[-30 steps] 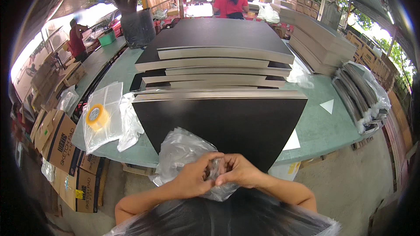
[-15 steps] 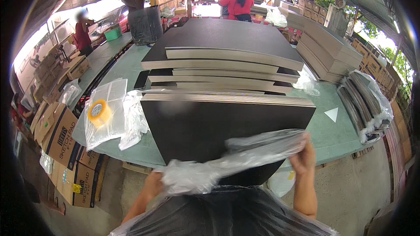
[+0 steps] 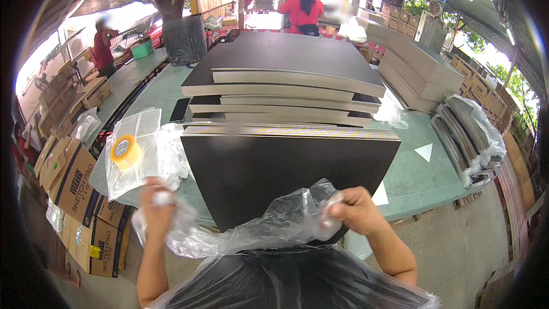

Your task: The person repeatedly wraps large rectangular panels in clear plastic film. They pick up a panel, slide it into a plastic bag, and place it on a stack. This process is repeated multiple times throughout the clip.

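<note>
Stretched between my two hands is a crumpled clear plastic bag (image 3: 246, 233). My left hand (image 3: 157, 203), blurred by motion, grips its left end. My right hand (image 3: 357, 212) pinches the other end between thumb and fingers. Right behind the plastic, a bundle of black boards (image 3: 286, 174) leans at the table's front edge, its pale layered edges facing up. Below my hands, close to me, spreads a dark surface under clear plastic (image 3: 291, 280); what it is I cannot tell.
Stacks of black-topped boards (image 3: 291, 51) fill the middle of the green table (image 3: 443, 180). A yellow tape roll (image 3: 126, 152) lies on flat plastic bags at left. Plastic-wrapped bundles (image 3: 466, 140) stand at right. Cardboard boxes (image 3: 77, 180) crowd the left floor; other people work farther back.
My left hand has swung up and out to the left, pulling the plastic along. My right hand has come inward and slightly down, and the view has shifted a little.
</note>
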`<act>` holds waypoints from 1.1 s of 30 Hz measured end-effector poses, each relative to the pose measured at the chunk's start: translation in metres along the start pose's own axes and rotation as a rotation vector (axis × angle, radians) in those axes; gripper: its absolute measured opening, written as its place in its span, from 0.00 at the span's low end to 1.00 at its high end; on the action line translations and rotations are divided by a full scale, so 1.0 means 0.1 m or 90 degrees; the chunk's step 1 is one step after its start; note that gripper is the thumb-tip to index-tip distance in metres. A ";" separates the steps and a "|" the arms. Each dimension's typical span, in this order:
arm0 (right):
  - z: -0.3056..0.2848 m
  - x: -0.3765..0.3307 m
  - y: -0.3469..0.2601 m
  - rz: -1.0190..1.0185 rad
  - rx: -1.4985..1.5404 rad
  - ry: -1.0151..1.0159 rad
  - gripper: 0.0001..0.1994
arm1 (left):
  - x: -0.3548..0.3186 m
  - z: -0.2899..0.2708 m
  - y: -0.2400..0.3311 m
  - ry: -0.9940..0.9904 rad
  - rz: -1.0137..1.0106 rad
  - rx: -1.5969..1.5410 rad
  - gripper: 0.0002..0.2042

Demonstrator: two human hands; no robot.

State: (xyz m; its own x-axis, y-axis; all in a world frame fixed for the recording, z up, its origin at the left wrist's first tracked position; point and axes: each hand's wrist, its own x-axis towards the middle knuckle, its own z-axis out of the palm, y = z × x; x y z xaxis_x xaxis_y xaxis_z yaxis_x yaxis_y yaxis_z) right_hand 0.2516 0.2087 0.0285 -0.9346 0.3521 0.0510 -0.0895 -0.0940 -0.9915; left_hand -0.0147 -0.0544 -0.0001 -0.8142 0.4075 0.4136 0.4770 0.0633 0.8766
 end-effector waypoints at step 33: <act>0.23 -0.06 0.05 -0.051 -0.113 -0.063 0.17 | -0.29 0.99 0.91 -0.632 -0.022 -0.197 0.14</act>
State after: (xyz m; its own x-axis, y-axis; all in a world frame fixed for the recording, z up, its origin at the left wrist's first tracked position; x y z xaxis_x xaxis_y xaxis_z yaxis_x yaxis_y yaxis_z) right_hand 0.2490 0.1845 0.0258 -0.9570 0.2576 0.1335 -0.1111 0.0997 -0.9888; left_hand 0.0853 0.0296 0.0433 -0.1200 0.9853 0.1216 0.2393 -0.0902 0.9668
